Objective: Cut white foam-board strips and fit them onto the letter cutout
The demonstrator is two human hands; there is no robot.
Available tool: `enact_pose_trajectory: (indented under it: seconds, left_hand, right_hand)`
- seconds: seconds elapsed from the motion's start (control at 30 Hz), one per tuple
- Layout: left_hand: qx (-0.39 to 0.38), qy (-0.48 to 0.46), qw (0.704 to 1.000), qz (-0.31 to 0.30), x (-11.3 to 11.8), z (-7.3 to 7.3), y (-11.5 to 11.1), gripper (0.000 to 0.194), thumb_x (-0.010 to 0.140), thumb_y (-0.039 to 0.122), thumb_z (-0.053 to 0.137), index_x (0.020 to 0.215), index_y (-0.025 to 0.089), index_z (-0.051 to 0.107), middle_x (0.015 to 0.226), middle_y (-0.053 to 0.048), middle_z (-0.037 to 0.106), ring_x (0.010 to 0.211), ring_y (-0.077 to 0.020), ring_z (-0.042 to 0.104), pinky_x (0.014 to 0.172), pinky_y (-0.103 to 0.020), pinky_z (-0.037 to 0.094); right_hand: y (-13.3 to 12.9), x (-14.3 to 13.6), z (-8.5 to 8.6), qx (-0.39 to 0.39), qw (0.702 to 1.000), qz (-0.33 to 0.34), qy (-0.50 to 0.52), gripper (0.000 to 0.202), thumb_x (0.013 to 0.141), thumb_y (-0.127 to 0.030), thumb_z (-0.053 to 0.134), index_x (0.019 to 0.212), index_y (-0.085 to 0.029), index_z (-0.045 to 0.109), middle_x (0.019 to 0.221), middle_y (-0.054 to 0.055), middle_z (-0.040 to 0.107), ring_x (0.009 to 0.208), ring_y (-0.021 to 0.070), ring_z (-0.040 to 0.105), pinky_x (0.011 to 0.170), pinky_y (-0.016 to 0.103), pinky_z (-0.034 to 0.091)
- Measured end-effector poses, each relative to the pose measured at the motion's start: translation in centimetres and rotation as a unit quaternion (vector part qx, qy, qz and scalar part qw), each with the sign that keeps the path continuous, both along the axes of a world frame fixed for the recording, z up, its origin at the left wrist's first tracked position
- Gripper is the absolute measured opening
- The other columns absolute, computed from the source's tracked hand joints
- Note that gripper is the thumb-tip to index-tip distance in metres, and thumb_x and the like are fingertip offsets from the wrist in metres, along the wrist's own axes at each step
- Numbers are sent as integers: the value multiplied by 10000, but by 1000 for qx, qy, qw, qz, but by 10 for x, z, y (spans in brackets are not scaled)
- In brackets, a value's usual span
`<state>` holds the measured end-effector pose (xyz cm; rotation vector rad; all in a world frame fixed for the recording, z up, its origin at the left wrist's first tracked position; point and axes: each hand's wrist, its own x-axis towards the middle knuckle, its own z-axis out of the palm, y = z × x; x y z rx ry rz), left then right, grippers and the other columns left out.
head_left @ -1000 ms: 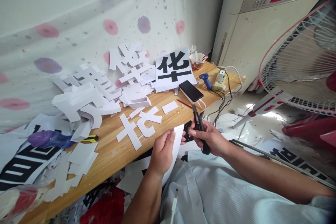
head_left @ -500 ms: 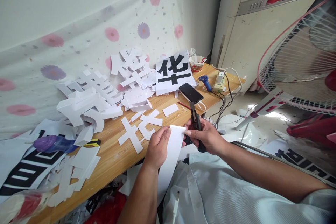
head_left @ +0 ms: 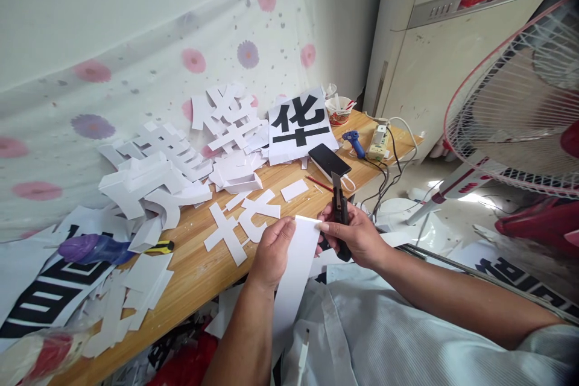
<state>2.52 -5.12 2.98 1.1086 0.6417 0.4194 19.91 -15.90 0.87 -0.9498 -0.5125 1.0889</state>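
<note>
A long white strip (head_left: 296, 265) of card or foam board hangs down toward my lap, its top edge up in front of me. My left hand (head_left: 274, 250) pinches the strip's upper left corner between thumb and fingers. My right hand (head_left: 355, 232) grips a black utility knife (head_left: 340, 211), blade pointing up, while its thumb presses the strip's upper right corner. Just beyond, cut white character pieces (head_left: 226, 232) lie flat on the wooden table (head_left: 190, 274). A small white rectangle (head_left: 294, 190) rests to their right.
White cut letters (head_left: 145, 181) are heaped along the wall. Behind my hands lie a phone (head_left: 329, 160), a printed character sheet (head_left: 298, 126), a blue glue gun (head_left: 355, 143) and a power strip (head_left: 379, 142). A screwdriver-like purple tool (head_left: 90, 248) lies left; a fan (head_left: 520, 102) stands right.
The knife has turned slightly more upright in my right hand. Both hands keep hold of the strip's top corners, and the strip has shifted a little to the right.
</note>
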Motion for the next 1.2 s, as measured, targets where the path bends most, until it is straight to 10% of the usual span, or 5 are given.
enact_pose_trajectory:
  seconds: [0.2, 0.43, 0.6, 0.97, 1.2]
  left_hand:
    - [-22, -29, 999, -33, -4, -7, -6, 583, 954, 616, 785, 1281, 138, 723, 1127, -179, 834, 930, -308, 832, 847, -447, 682]
    - [-62, -13, 996, -62, -34, -54, -27, 576, 954, 679, 745, 1120, 127, 757, 1042, -181, 819, 793, -223, 770, 766, -346, 619]
    - [-9, 24, 1000, -14, -66, -66, -45, 525, 966, 649, 743, 1109, 145, 786, 1011, -134, 796, 742, -169, 687, 714, -300, 568]
    - [279, 245, 909, 191, -140, -41, -13, 597, 1000, 626, 655, 1430, 220, 735, 1240, -119, 807, 994, -282, 763, 863, -390, 655]
    - [422, 324, 820, 213, -154, -38, 35, 578, 1083, 541, 508, 1540, 207, 624, 1557, -138, 678, 1451, -324, 635, 1258, -490, 473]
  right_hand:
    - [5, 8, 1, 0, 999, -5, 37, 526, 699, -382, 1032, 1012, -223, 641, 908, 6, 750, 543, 121, 634, 399, 220, 450]
    - [10, 26, -4, -6, 998, -28, 52, 538, 695, -372, 1038, 1022, -236, 634, 888, -12, 715, 616, 128, 648, 433, 215, 454]
    - [14, 39, -25, -69, 993, 17, -98, 490, 806, -520, 957, 1042, -245, 626, 770, -14, 678, 581, 166, 629, 458, 266, 453]
    - [68, 65, -49, -212, 693, 53, -687, 571, 1018, -218, 576, 1579, -138, 508, 1554, 241, 634, 1336, 394, 680, 1105, 495, 529]
    - [108, 44, -46, -159, 639, 74, -749, 560, 1078, -243, 541, 1630, -170, 493, 1618, 172, 616, 1522, 340, 551, 1189, 435, 487]
